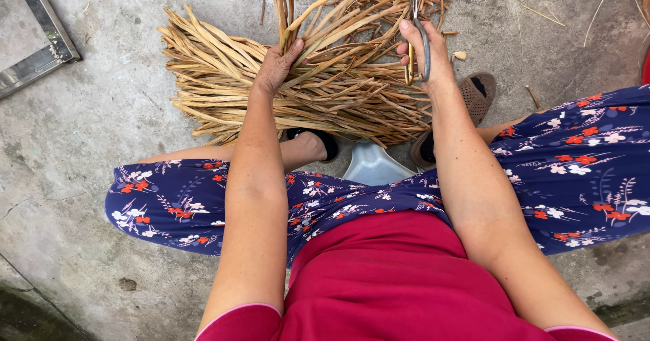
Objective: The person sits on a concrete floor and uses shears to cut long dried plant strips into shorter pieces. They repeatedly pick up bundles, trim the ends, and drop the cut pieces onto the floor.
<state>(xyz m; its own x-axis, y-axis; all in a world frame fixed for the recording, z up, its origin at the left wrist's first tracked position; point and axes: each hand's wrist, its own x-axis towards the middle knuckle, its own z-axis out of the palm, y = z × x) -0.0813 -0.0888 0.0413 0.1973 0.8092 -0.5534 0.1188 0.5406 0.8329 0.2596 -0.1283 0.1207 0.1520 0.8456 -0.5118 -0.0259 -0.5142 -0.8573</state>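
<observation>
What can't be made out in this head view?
- Scissors: blade tips run off the top edge; the right hand covers part of the handles.
- Left hand: fingertips buried in the dried strips, so the exact grip is hidden.
- Pale stool: mostly hidden by the legs.
- Metal frame: cut off by the left edge.
- Far pile of strips: cut off by the top edge.

Metal frame (37, 39), sandals (477, 94), concrete floor (88, 144)
</observation>
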